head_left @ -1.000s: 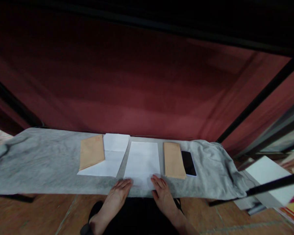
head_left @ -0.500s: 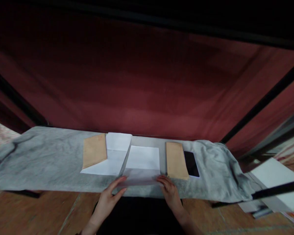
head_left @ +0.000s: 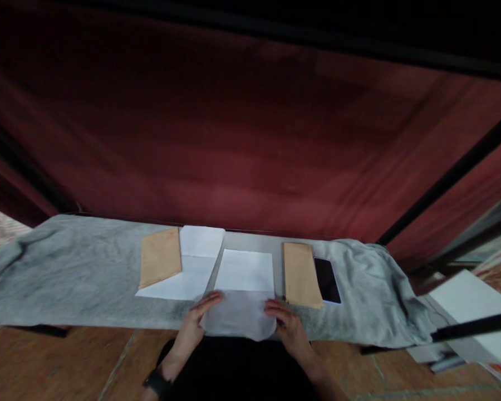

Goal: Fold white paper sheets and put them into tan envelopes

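Note:
A white sheet of paper [head_left: 246,273] lies in front of me; a crease runs across it and its near part, in shadow, is lifted and curved toward me. My left hand [head_left: 195,316] grips its left edge near the crease, thumb hidden behind or below the paper. On the opposite edge my right hand [head_left: 290,326] is closed with its fingertips on the paper. Left of the sheet, a tan envelope [head_left: 161,257] rests on another creased white sheet [head_left: 198,273]. To the right lie tan envelopes [head_left: 300,273], apparently stacked, beside a dark-screened phone [head_left: 328,281].
Everything lies on a grey cloth [head_left: 87,278] draped over a long narrow bench. Behind it rises a dark red panel [head_left: 250,167] with black bars [head_left: 451,184]. A white box [head_left: 476,312] stands at the lower right. Below is a brown tiled floor [head_left: 96,362].
The near part of the paper has opened out toward me and shows more of its surface. My left hand has shifted slightly and its wrist now shows a dark band.

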The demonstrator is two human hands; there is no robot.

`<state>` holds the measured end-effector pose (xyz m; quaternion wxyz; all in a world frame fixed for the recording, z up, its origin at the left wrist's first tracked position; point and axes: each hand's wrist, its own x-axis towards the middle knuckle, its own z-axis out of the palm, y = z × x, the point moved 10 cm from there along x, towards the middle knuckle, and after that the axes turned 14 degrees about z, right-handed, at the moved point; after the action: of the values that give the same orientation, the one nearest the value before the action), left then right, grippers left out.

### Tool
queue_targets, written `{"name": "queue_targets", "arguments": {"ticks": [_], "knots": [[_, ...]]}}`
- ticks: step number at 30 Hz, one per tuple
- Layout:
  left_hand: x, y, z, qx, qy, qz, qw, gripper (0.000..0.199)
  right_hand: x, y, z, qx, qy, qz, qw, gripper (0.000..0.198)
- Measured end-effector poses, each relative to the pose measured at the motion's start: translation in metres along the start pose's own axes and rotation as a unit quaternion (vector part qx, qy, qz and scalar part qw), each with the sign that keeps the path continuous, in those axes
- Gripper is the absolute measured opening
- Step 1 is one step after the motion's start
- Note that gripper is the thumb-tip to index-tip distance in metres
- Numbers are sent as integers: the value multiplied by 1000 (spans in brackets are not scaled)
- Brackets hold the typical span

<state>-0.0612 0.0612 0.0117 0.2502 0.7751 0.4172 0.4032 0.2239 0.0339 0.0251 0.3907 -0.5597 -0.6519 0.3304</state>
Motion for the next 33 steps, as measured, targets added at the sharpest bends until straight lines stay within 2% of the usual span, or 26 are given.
{"name": "queue_targets", "arguments": {"ticks": [4,7,12,16,19,23,27,30,33], "knots": [[-4,18,9,42,-83,45,995,61,-9,10,3,-84,-5,-7,996,59],[6,19,13,69,-97,42,992,70,-2,13,6,-123,8,-1,992,72],[26,7,20,75,-132,24,988,71,12,13,11,-136,22,3,991,78],[20,9,12,55,-140,29,988,74,5,12,7,-103,5,-4,995,76],[11,8,-1,52,-106,-2,993,72,1,9,-1,-71,-2,12,997,57],[9,-8,-12,61,-16,-77,995,39,13,1,-12,-43,19,34,998,29],[20,-21,-12,56,53,-135,988,31,37,-3,-19,-22,75,60,995,31],[29,-24,-13,58,89,-159,982,41,52,2,-15,-12,92,88,992,42],[34,-21,-12,68,97,-158,980,52,58,6,-9,-20,120,99,988,55]]}}
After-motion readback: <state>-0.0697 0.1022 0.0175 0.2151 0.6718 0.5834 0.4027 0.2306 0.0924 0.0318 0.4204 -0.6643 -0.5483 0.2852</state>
